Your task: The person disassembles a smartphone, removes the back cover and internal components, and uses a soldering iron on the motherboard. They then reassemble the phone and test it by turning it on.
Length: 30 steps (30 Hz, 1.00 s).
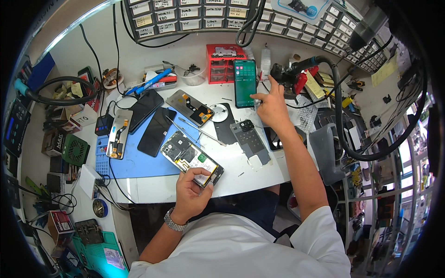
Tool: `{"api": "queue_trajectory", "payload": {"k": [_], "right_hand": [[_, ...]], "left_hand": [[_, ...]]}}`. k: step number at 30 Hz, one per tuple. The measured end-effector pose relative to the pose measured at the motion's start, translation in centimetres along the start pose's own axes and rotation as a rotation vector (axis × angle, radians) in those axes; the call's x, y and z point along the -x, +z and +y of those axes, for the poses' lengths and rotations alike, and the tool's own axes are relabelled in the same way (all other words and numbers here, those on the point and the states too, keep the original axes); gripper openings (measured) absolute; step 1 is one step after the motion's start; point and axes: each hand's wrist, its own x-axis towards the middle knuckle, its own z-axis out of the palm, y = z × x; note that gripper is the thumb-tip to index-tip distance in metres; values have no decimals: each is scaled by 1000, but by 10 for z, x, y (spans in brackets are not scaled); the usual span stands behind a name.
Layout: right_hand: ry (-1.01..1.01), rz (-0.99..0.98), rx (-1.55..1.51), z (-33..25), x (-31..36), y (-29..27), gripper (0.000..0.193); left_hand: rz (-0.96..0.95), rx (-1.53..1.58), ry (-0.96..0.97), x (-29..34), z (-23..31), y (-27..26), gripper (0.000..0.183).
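Two hands: bare circuitry (192, 157), glossy glass (244, 82).

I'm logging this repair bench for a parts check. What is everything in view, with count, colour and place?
opened phone: 1, insides showing, near bench edge, under left hand
lit phone: 1, green screen, propped upright at back
black screen panels: 2, on blue mat
blue mat: 1, bench left
grey back cover: 1, bench middle
red drawer box: 1, at back
tweezers: 1, metal, bench middle
labelled drawers: many, white fronts, on the wall
left hand: wristwatch, gripping opened phone
right hand: reaching beside lit phone; what it pinches is unclear
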Motion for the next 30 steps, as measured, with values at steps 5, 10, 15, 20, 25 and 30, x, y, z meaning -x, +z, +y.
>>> {"api": "queue_trajectory", "payload": {"k": [5, 10, 15, 20, 25, 30], "right_hand": [[2, -2, 4, -1, 0, 1, 46], [-19, -12, 22, -3, 0, 2, 48], [-3, -103, -10, -7, 2, 2, 54], [-49, -100, -16, -8, 1, 8, 59], [-61, -109, -11, -11, 1, 11, 58], [57, -44, 67, -7, 0, 5, 55]], "left_hand": [[0, 11, -9, 0, 2, 1, 35], [5, -7, -10, 1, -4, -2, 35], [6, -7, -1, 0, -2, -2, 34], [14, 15, -9, 0, -2, 0, 34], [13, 20, -27, 0, -2, 0, 34], [10, 12, -9, 1, -4, -1, 34]]}}
